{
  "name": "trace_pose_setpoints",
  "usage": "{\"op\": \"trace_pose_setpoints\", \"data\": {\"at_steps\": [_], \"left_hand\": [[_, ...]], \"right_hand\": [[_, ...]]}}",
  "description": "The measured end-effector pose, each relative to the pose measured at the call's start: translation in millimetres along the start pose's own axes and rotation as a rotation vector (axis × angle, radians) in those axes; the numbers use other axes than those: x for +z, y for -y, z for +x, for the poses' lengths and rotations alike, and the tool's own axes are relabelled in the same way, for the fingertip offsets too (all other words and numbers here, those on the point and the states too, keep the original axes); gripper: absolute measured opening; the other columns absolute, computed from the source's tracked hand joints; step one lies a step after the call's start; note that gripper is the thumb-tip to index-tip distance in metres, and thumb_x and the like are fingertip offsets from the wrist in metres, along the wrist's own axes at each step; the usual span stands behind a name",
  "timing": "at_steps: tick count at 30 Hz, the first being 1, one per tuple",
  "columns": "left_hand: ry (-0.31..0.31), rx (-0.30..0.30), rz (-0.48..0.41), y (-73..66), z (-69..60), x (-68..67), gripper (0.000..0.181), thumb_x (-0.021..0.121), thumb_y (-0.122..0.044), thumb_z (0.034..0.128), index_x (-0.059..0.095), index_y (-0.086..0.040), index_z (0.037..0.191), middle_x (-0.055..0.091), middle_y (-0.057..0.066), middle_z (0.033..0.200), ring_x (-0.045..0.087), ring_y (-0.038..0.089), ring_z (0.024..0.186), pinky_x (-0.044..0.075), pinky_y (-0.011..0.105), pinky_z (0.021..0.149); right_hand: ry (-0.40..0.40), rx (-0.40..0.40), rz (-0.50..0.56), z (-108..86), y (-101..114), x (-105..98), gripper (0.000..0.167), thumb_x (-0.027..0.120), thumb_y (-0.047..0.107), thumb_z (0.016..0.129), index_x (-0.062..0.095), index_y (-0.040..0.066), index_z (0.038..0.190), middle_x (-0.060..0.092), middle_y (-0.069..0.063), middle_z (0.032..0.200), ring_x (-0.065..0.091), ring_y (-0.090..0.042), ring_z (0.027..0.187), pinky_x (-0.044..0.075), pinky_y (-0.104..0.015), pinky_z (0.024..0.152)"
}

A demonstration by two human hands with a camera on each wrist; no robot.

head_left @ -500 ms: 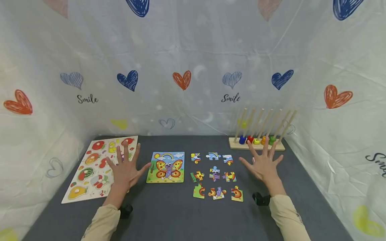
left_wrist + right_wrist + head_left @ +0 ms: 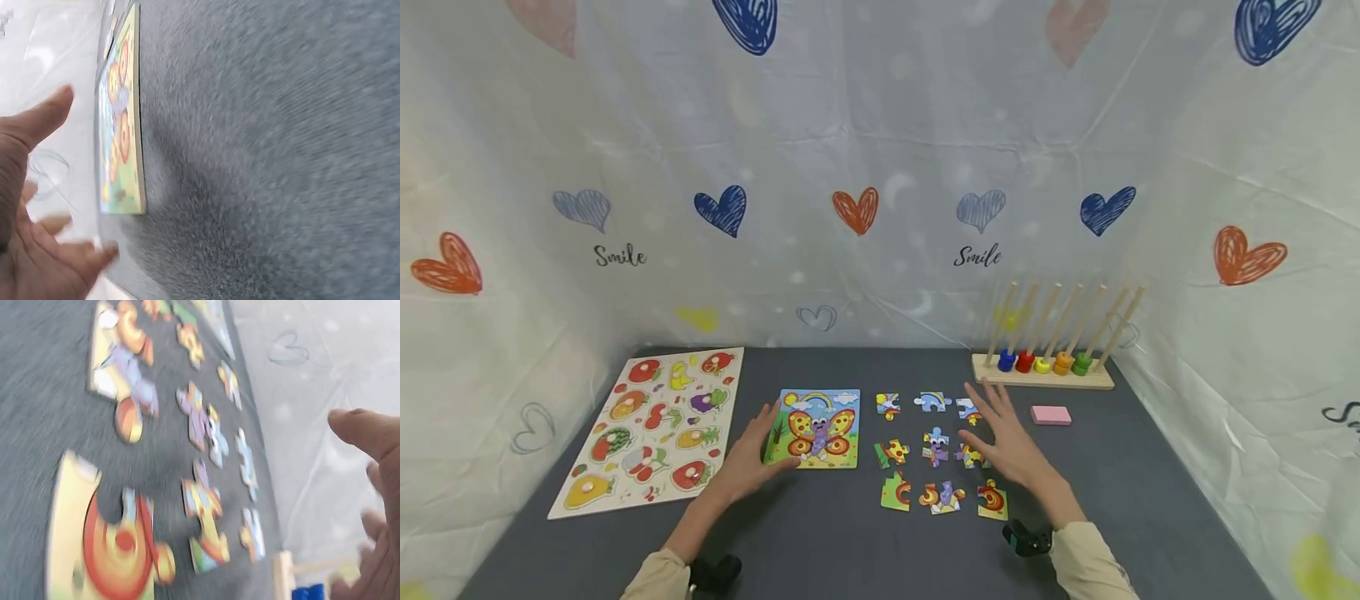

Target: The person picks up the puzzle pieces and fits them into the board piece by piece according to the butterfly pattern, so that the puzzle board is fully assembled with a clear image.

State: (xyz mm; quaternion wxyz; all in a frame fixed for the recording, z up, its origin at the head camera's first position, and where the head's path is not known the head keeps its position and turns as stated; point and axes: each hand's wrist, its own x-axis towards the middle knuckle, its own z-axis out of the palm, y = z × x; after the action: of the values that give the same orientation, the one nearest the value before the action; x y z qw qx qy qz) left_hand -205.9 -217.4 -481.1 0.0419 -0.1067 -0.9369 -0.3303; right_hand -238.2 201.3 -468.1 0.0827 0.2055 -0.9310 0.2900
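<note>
Toward ten o'clock from the middle of the desk lies one butterfly board, picture up, with nine loose puzzle pieces in three rows of three near its three o'clock side. Farther out are one fruit board at nine o'clock, one pink block and, toward two, one wooden rack with seven pegs and five colours of beads. The left hand, fingers loosely parted and holding nothing, hovers at the butterfly board's nine o'clock edge; the right hand, equally relaxed and without a hold, is above the three o'clock column of pieces. Half a second ago they were spread wider and farther out, over the fruit board and before the rack; the pink block, mostly hidden then, now shows whole. Only the wrist views show the gaps — left hand clear of the butterfly board, right hand clear of the pieces — and the right wrist view bares two pieces that the right hand partly covers in the head view.
</note>
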Motion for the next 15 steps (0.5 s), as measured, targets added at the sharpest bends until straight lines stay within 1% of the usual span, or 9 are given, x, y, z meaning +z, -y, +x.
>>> {"op": "trace_pose_setpoints", "data": {"at_steps": [2,4,6,8,11,13,15], "left_hand": [[0.026,0.002,-0.073,6.0,4.6,0.7,0.097,0.081,-0.03,0.0769,0.025,0.0,0.15,0.019,0.029,0.153,0.021,0.049,0.137,0.028,0.063,0.104],[0.053,0.004,-0.113,12.0,9.7,0.9,0.096,0.083,-0.025,0.0745,0.029,0.003,0.148,0.02,0.027,0.153,0.026,0.045,0.137,0.035,0.056,0.103],[0.087,-0.002,-0.147,17.4,14.6,0.0,0.095,0.084,-0.021,0.0732,0.03,0.007,0.146,0.019,0.027,0.153,0.028,0.043,0.136,0.039,0.05,0.101],[0.128,-0.007,-0.168,21.3,18.5,-1.6,0.095,0.085,-0.018,0.072,0.031,0.011,0.144,0.019,0.027,0.153,0.033,0.044,0.133,0.042,0.047,0.098],[0.175,0.001,-0.155,24.9,23.4,-4.3,0.094,0.086,-0.016,0.0702,0.032,0.014,0.142,0.021,0.03,0.151,0.04,0.046,0.128,0.043,0.047,0.097],[0.201,0.008,-0.132,25.8,24.5,-5.7,0.094,0.087,-0.017,0.0696,0.033,0.015,0.14,0.023,0.031,0.15,0.043,0.046,0.126,0.043,0.048,0.096],[0.21,0.015,-0.106,26.6,24.9,-6.5,0.094,0.087,-0.017,0.0691,0.035,0.016,0.139,0.026,0.032,0.149,0.045,0.046,0.124,0.043,0.049,0.096]], "right_hand": [[0.008,-0.061,0.116,8.9,0.5,9.6,0.073,0.067,0.028,0.09,0.031,0.015,0.151,0.019,-0.015,0.157,0.013,-0.041,0.142,0.024,-0.07,0.101],[0.014,-0.104,0.221,19.6,0.2,19.1,0.07,0.07,0.023,0.088,0.037,0.012,0.148,0.03,-0.016,0.153,0.029,-0.041,0.137,0.033,-0.063,0.101],[0.032,-0.112,0.349,30.9,-0.8,27.8,0.066,0.073,0.019,0.086,0.044,0.01,0.145,0.038,-0.016,0.148,0.04,-0.039,0.132,0.041,-0.053,0.098],[0.072,-0.088,0.497,42.5,-1.2,35.5,0.063,0.073,0.014,0.085,0.047,0.007,0.142,0.044,-0.018,0.144,0.045,-0.039,0.127,0.046,-0.044,0.095],[0.142,-0.019,0.679,58.5,-1.5,44.2,0.059,0.071,0.006,0.085,0.049,0.0,0.139,0.046,-0.021,0.141,0.045,-0.04,0.127,0.046,-0.033,0.096],[0.173,0.004,0.737,68.1,-1.4,50.3,0.057,0.07,0.003,0.085,0.049,-0.005,0.137,0.047,-0.025,0.138,0.046,-0.042,0.125,0.048,-0.032,0.094],[0.186,0.005,0.758,75.8,-2.0,56.9,0.055,0.071,0.002,0.085,0.049,-0.007,0.135,0.049,-0.027,0.136,0.049,-0.042,0.122,0.049,-0.03,0.092]]}}
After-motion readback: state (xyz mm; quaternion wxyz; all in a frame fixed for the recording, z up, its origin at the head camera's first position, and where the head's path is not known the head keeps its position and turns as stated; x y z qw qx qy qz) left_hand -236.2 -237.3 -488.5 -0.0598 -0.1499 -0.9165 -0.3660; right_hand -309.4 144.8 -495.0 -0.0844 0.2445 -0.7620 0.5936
